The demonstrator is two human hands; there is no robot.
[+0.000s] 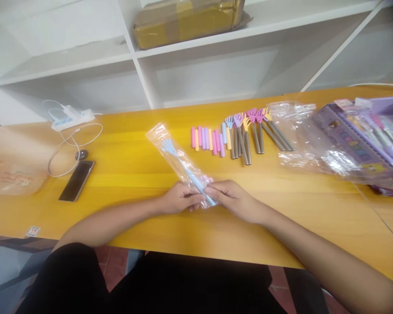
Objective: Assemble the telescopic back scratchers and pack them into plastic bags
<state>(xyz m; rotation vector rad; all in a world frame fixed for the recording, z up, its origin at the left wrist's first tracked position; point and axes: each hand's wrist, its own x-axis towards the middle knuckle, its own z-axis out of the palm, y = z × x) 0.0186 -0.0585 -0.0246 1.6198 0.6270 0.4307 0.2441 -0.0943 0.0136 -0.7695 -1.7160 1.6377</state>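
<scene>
A light blue back scratcher (187, 169) lies inside a clear plastic bag (156, 132), slanting from upper left down to my hands. My left hand (180, 198) pinches the bag's lower end from the left. From the right, my right hand (229, 198) grips the same end with thumb and fingers. Beyond them on the table lie a row of short coloured tubes (205, 138) and several back scratchers (244, 135) with hand-shaped heads in blue, purple, yellow and pink and grey metal handles.
On the right are clear plastic bags (309, 139) and a purple box (350, 139) of packaged items. A phone (77, 181), a dark mouse-like object (81, 154), a power strip (72, 118) and an orange bag (15, 178) lie left. Behind, a shelf holds a taped carton (188, 22).
</scene>
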